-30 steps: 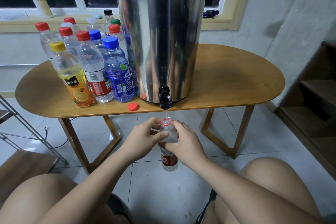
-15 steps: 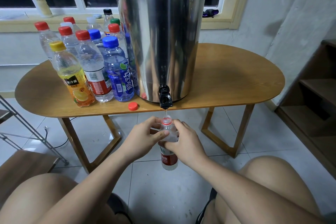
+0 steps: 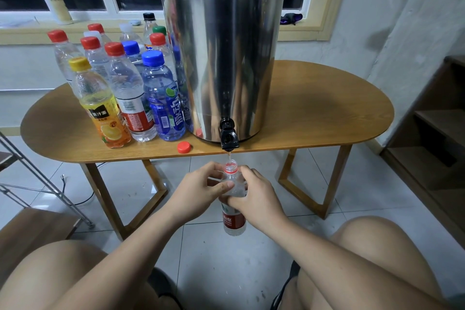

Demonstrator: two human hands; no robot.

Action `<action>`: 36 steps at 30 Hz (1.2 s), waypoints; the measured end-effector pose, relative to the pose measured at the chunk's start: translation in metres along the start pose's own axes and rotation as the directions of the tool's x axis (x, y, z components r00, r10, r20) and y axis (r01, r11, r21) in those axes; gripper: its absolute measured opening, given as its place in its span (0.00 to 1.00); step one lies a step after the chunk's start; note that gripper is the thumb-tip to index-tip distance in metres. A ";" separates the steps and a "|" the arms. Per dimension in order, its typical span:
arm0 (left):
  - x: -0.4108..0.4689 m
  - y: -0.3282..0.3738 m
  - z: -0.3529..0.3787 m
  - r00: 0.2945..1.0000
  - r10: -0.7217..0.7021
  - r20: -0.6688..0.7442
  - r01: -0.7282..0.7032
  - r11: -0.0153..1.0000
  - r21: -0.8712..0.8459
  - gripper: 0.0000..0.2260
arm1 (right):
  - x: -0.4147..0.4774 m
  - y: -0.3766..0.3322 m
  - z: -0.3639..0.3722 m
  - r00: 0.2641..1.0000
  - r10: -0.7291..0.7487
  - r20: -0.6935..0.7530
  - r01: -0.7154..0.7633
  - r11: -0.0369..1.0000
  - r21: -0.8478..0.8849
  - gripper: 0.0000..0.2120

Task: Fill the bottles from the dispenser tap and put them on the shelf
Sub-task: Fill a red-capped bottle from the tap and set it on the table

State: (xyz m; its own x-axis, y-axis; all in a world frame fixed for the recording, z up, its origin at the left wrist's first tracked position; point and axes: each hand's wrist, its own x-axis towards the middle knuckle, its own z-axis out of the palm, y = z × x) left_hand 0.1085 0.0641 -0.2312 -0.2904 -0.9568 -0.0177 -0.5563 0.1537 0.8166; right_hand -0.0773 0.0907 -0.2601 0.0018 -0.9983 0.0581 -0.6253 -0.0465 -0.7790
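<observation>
two hands, left hand (image 3: pixel 198 189) and right hand (image 3: pixel 254 196), curl round a clear red-labelled plastic bottle (image 3: pixel 232 209), its mouth just under the black tap (image 3: pixel 229 137) of the steel drum dispenser (image 3: pixel 221 58). best to hold it upright, centred beneath the thin stream.

Forearms forward, left hand (image 3: pixel 198 187) and right hand (image 3: pixel 259 197) close together, fingers (image 3: pixel 221 185) curled in grip.

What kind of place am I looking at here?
Probably a room in a home: a wooden table on a tiled floor, a window sill with a pump bottle, and a wooden shelf unit at the right.
</observation>
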 end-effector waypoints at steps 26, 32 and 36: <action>0.001 0.009 -0.019 0.992 0.046 -0.118 -0.052 0.998 -0.041 0.14 | 0.002 0.000 0.001 1.000 0.016 -0.022 -0.017 0.999 -0.037 0.33; -0.001 0.022 -0.036 0.948 0.122 -0.294 -0.178 0.969 -0.172 0.09 | 0.004 0.002 0.002 1.000 0.014 -0.025 -0.015 0.999 -0.038 0.33; -0.008 0.037 -0.044 0.912 0.209 -0.352 -0.297 0.930 -0.218 0.10 | 0.005 0.001 0.004 0.999 0.030 -0.012 -0.030 0.998 -0.055 0.34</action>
State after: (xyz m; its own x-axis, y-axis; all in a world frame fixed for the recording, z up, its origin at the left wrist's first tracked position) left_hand 0.1245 0.0661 -0.1752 -0.1068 -0.9276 0.3581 -0.2610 0.3737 0.8901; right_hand -0.0752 0.0859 -0.2630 -0.0258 -0.9988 0.0424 -0.6667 -0.0144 -0.7452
